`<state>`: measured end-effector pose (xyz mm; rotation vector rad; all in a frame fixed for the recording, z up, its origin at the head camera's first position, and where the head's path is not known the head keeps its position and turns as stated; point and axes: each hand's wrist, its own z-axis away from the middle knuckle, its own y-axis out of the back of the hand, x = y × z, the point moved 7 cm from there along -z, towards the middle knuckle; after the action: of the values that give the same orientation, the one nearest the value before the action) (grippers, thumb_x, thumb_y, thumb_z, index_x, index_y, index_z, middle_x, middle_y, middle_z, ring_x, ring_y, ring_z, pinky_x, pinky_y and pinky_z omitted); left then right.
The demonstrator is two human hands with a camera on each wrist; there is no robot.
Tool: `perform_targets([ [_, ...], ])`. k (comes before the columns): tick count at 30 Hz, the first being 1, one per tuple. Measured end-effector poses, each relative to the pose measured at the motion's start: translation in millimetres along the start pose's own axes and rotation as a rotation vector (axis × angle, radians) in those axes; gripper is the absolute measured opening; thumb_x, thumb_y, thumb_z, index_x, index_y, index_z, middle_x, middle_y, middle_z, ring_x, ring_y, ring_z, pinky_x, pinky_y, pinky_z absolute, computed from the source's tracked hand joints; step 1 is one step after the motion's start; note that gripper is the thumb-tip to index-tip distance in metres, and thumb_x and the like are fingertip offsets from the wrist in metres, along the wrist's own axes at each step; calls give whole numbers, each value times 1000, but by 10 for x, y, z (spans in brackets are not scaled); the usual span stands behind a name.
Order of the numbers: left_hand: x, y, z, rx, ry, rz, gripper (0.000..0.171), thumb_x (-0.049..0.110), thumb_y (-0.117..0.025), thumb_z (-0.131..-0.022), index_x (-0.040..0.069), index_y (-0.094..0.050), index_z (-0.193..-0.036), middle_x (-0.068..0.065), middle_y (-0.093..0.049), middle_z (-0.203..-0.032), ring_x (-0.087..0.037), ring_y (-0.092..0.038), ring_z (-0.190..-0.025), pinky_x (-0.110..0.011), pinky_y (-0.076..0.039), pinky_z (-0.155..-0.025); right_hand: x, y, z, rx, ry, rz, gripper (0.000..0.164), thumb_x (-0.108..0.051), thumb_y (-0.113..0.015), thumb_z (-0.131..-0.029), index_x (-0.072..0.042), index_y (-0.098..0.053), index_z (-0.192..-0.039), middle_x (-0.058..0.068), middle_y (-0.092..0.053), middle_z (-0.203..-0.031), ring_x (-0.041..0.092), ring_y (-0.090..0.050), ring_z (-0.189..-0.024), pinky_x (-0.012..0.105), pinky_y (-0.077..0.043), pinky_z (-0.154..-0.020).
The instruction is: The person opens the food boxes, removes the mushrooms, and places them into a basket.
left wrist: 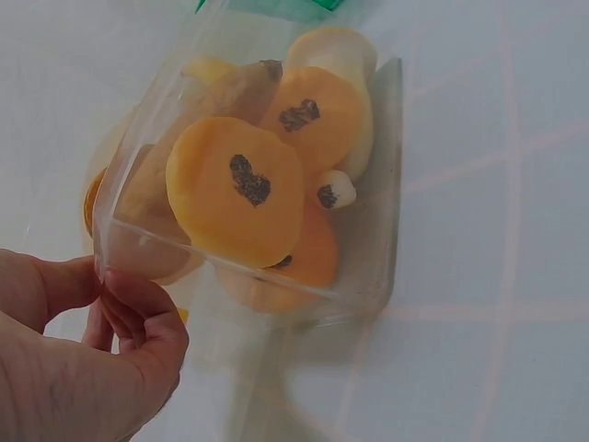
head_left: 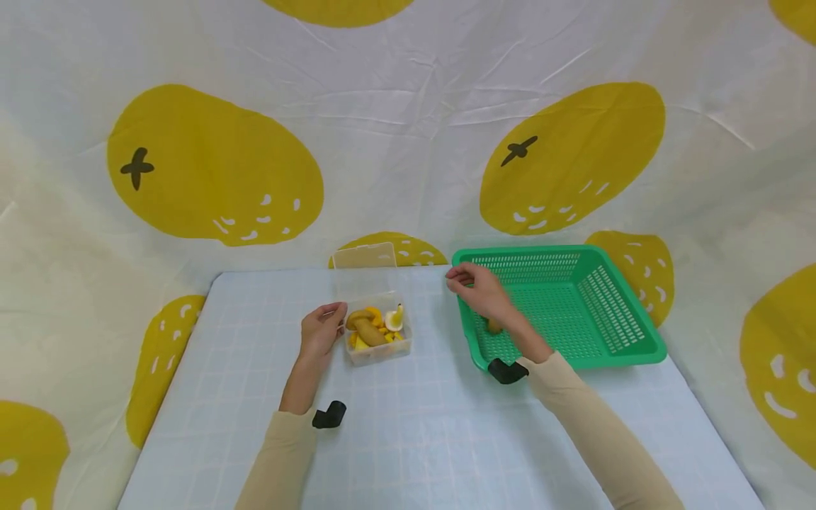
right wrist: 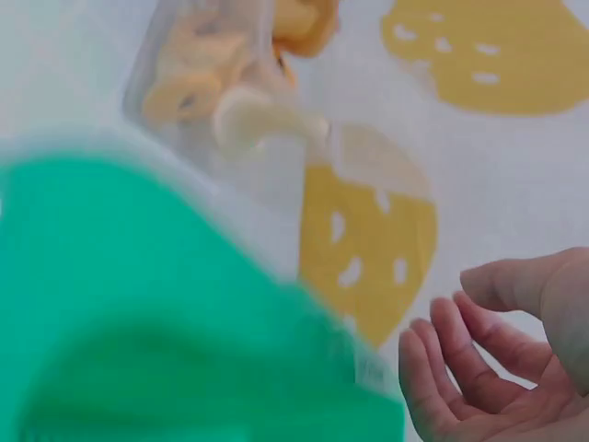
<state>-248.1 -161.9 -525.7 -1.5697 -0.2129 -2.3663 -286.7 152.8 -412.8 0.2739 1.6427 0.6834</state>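
Observation:
My left hand (head_left: pixel 319 331) pinches the near-left edge of a clear plastic box (head_left: pixel 386 352) between thumb and fingers. A brown mushroom (head_left: pixel 370 331) lies on top of the box's contents, beside a white piece with a yellow stem (head_left: pixel 395 319). Through the wall, the left wrist view shows orange rounded pieces (left wrist: pixel 236 216) with dark spots. The box's clear lid (head_left: pixel 365 275) stands raised at the back. Over the left rim of a green basket (head_left: pixel 561 361), my right hand (head_left: pixel 481 289) hovers with loosely bent fingers and holds nothing. A brown piece (head_left: pixel 494 326) in the basket is partly hidden beneath it.
The table (head_left: pixel 408 439) has a pale checked cloth and ends at the back against a white curtain (head_left: pixel 401 163) printed with large yellow shapes. The basket stands at the right, a short gap from the box.

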Motion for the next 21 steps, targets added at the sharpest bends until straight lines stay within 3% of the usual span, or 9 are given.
perform_targets([
  [11, 5, -21, -2, -12, -10, 3, 36, 21, -69, -101, -2, -62, -128, -2, -61, -96, -12, -56, -82, -19, -53, -69, -343, -465, -65, -47, 81, -33, 19, -9, -65, -101, 3, -66, -115, 16, -70, -109, 30, -67, -102, 41, -55, -94],
  [21, 39, -5, 17, -6, -13, 19, 40, 21, -69, -101, -4, -61, -130, -1, -61, -94, -9, -56, -78, -16, -52, -67, -467, -1091, -95, -191, 151, -63, 21, -7, -65, -101, 3, -64, -119, 15, -69, -112, 28, -66, -102, 31, -55, -92],
])
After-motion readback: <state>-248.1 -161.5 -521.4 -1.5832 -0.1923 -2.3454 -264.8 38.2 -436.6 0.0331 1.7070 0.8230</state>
